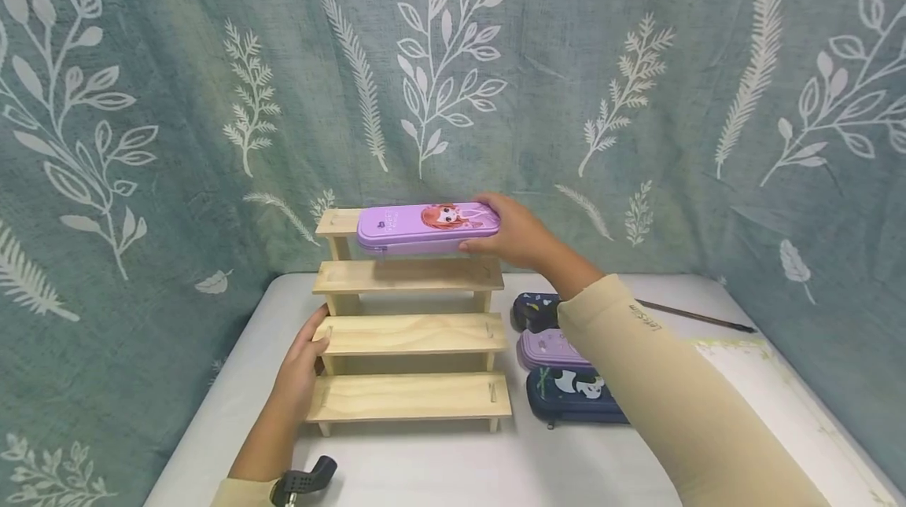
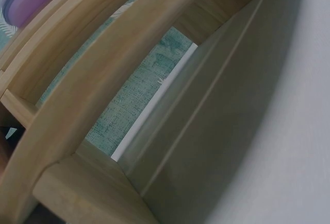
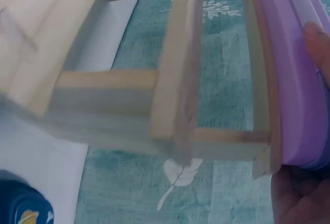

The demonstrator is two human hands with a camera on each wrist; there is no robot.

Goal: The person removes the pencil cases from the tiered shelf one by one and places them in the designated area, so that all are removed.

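Note:
My right hand (image 1: 520, 233) grips the right end of a purple pencil case (image 1: 403, 225) printed with a red-haired girl. The case lies along the top step of a four-step wooden display rack (image 1: 410, 397), its zipper side toward me. In the right wrist view the purple case (image 3: 289, 69) sits against the top plank, with the fingers (image 3: 317, 46) at its side. My left hand (image 1: 300, 369) holds the left side of the rack near the second step from the bottom. From the left wrist, the rack's planks (image 2: 103, 69) fill much of the view.
Right of the rack, partly behind my right sleeve, lie a navy panda pencil case (image 1: 566, 405), a lilac case (image 1: 548, 350) and a dark patterned case (image 1: 527, 306). A thin dark stick (image 1: 701, 318) lies farther back. A green leaf-print curtain (image 1: 538, 98) hangs behind the white table (image 1: 396, 472).

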